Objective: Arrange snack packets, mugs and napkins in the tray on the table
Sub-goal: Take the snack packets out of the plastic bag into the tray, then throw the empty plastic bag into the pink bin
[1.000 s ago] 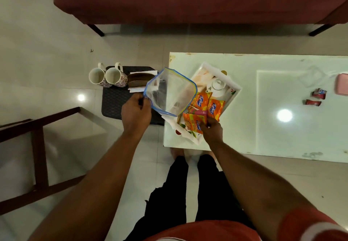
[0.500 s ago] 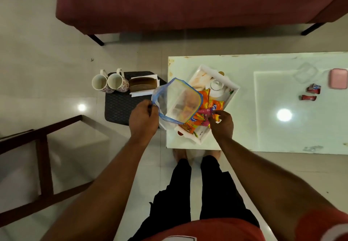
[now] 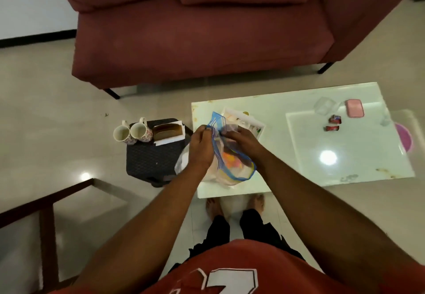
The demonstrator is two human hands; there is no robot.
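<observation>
A clear zip bag with a blue rim (image 3: pixel 232 167) hangs over the white tray (image 3: pixel 254 124) at the table's left end. My left hand (image 3: pixel 201 146) pinches the bag's rim, and my right hand (image 3: pixel 241 138) grips the same rim from the other side. Orange snack packets (image 3: pixel 230 157) show through the plastic; I cannot tell whether they lie in the bag or under it. Two floral mugs (image 3: pixel 132 132) stand on a dark stool (image 3: pixel 154 155) to the left, beside a brown holder with white napkins (image 3: pixel 169 131).
The white glass table (image 3: pixel 322 146) carries two small red wrappers (image 3: pixel 333 123), a pink case (image 3: pixel 354 108) and a clear lid. A maroon sofa (image 3: pixel 195 40) stands behind. A dark wooden frame (image 3: pixel 46 213) sits at the lower left. My bare feet are under the table edge.
My right hand left the snack packets on the tray and took hold of the bag's rim. The bag's mouth has narrowed between both hands. The view tilted up toward the sofa.
</observation>
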